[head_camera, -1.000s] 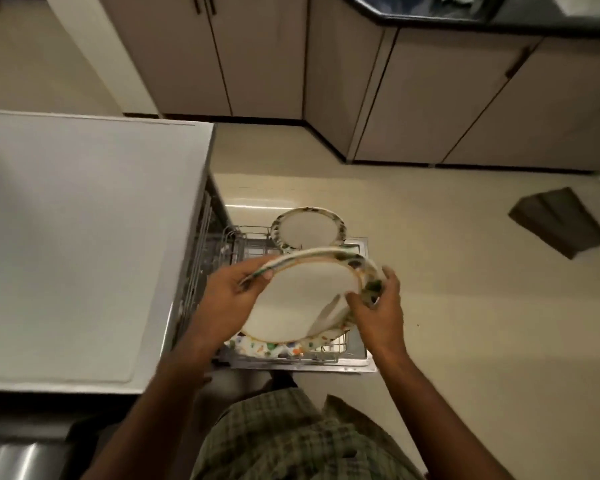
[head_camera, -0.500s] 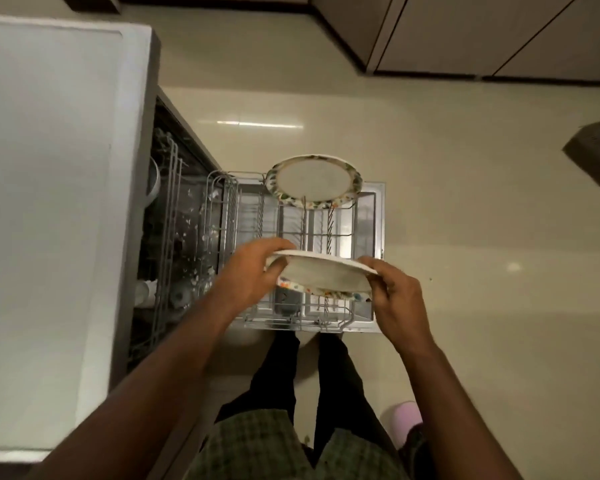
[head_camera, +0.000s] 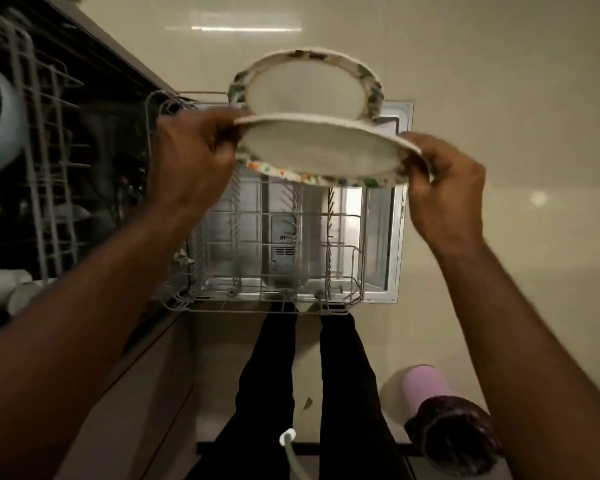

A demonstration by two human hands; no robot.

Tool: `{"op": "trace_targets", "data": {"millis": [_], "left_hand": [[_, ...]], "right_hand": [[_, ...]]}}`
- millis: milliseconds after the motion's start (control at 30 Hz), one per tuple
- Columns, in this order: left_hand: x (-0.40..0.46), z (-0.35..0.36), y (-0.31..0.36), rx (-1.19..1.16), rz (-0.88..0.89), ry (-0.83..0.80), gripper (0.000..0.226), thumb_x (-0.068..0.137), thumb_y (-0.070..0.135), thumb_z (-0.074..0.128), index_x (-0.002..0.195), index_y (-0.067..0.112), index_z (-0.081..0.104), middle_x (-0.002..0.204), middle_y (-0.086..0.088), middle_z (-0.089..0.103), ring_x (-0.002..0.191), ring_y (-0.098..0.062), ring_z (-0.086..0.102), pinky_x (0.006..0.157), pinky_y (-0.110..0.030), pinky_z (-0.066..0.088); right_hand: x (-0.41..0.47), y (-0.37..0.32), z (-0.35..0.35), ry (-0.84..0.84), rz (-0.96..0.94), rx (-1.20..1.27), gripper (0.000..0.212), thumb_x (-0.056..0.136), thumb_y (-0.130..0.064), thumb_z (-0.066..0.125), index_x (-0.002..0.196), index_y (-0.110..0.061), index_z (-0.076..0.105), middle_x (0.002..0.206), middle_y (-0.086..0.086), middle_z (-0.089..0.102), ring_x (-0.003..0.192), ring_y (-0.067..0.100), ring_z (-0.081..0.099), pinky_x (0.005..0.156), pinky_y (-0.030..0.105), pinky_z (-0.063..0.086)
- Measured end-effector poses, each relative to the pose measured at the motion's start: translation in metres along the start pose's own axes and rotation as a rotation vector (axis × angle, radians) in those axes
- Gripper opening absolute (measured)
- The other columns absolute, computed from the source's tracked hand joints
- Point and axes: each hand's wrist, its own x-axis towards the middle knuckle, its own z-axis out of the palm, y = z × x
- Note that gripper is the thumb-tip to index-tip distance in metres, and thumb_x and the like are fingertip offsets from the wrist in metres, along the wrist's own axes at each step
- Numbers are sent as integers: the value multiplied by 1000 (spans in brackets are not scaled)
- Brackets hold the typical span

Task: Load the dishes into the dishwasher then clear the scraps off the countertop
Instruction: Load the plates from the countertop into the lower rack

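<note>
Plate (head_camera: 326, 147), white w/ a speckled rim, hangs over the pulled-out lower rack (head_camera: 274, 244), just in front of a 2nd plate (head_camera: 307, 88) standing upright at the rack's far edge. My left hand (head_camera: 191, 157) has its grip curled on the plate's left edge; my right hand (head_camera: 444, 181) pinches the right edge. Rack tines below are bare; open floor (head_camera: 499, 81) lies to the right. The upper rack (head_camera: 45, 161) crowds the left.
</note>
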Motion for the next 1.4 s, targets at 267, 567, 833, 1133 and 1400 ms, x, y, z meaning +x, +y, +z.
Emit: {"op": "trace_targets", "data": {"millis": [267,567,833,1133,1400], "left_hand": [[68,40,-29,15,70,13,29,102,25,57,127,24,72,117,10,73,109,0,68,88,-15,57],[81,76,-68,-16,-83,16,29,98,28,68,126,24,75,118,10,74,111,-1,68,94,-15,56],[90,99,-106,-12,-164,-17,35,103,14,58,136,11,68,127,-5,70,115,-11,63,90,0,42],[60,94,-90,18,-202,-7,77,100,-3,51,166,23,20,147,-26,54,123,-38,63,92,-17,55],[-77,88,-26,-87,-450,-174,63,107,7,51,162,28,30,134,-32,60,102,-32,69,84,-29,60]], "right_hand": [[85,48,28,46,-119,-17,26,96,-12,62,113,-15,81,108,-8,77,103,3,72,91,21,55],[100,86,64,-30,-7,11,29,97,-16,67,121,-22,81,113,-10,79,105,4,73,90,29,61],[95,106,89,-177,57,-52,43,97,1,53,130,-13,75,115,0,76,96,-6,67,89,4,50],[80,110,85,-153,182,-168,71,94,10,45,158,-20,46,144,-6,61,130,12,59,115,29,47],[-44,70,68,-344,317,-129,59,103,0,49,159,-16,44,157,7,54,143,21,52,121,46,42]]}}
